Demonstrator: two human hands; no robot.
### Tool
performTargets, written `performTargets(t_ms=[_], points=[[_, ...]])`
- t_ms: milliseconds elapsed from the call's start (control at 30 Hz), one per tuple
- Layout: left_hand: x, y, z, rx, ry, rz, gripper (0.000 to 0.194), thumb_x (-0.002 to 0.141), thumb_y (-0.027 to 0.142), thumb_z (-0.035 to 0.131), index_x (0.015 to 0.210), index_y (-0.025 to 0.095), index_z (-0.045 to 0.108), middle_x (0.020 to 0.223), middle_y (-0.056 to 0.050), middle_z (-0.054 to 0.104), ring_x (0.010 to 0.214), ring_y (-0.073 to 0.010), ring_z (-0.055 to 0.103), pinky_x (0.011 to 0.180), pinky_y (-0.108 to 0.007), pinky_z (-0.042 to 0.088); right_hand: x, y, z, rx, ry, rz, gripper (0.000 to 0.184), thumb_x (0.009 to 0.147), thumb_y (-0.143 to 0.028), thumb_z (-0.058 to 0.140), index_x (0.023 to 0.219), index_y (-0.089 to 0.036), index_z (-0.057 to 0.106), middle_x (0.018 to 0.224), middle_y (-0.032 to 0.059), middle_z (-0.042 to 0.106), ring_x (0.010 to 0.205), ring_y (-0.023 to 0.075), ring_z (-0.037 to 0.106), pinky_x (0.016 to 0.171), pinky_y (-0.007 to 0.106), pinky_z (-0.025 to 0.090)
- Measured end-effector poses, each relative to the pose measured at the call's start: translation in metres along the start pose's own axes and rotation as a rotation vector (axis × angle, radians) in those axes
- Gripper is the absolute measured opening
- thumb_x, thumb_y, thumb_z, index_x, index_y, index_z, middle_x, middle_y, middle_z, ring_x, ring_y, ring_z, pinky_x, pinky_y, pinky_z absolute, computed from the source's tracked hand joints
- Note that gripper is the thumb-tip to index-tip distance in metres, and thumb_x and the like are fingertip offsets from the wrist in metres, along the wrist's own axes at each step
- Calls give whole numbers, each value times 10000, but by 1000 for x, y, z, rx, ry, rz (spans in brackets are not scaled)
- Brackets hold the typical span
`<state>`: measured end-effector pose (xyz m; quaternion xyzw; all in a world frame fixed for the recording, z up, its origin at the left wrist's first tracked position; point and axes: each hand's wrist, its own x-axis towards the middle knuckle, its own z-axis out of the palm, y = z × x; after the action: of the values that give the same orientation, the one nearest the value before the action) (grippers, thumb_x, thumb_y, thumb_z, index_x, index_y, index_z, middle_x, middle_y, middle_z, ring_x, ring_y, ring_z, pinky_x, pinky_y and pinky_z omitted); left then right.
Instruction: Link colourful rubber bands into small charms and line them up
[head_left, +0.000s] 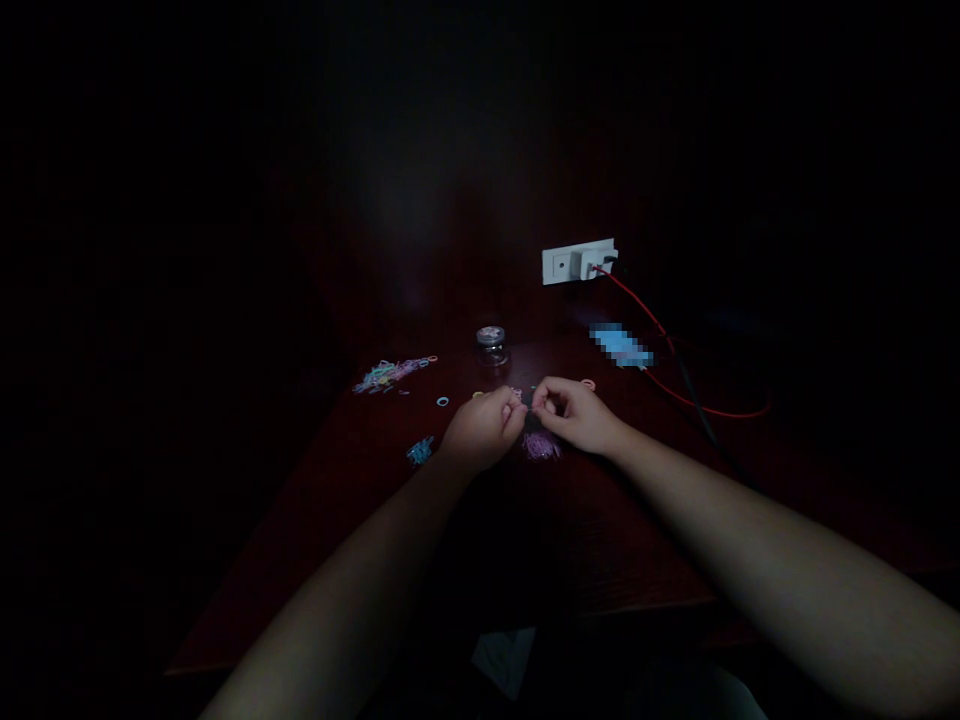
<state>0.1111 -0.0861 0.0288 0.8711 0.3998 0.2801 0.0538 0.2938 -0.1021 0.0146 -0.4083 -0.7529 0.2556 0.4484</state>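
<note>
Over the dark red table, my left hand and my right hand are close together, both closed in a fingertip pinch. Something tiny and pale seems to lie between the fingertips, too small to make out. Just below them is a pile of purple elastic bands. A pile of blue bands lies left of my left hand, with a single light-blue band farther back. Pink bands show partly behind my fingers. An orange-pink band sits just beyond my right hand.
At the back left is a mixed-colour heap of bands. A small lidded clear jar stands behind my hands. To the right, a red cable links a bright, blurred-out device to a wall socket. The surroundings are very dark.
</note>
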Motion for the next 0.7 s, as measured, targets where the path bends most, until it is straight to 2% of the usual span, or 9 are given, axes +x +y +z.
performTargets(t_ms=[267,700], points=[[-4,0,-3,-85,50,50,125,842,274,507,764,192,560,563,31,506,538,-114,450,564,-242,309,-1,-1,0,-1,13,-9,102,785,-247,566,744,-171,512,544,-56,422,488,81,363,484,220,289],[-4,-5,1,-118,36,57,66,795,221,550,744,191,579,542,47,504,524,-100,438,568,-233,322,-2,1,2,58,-19,7,115,782,-237,584,747,-171,496,583,-54,429,509,73,361,484,209,289]])
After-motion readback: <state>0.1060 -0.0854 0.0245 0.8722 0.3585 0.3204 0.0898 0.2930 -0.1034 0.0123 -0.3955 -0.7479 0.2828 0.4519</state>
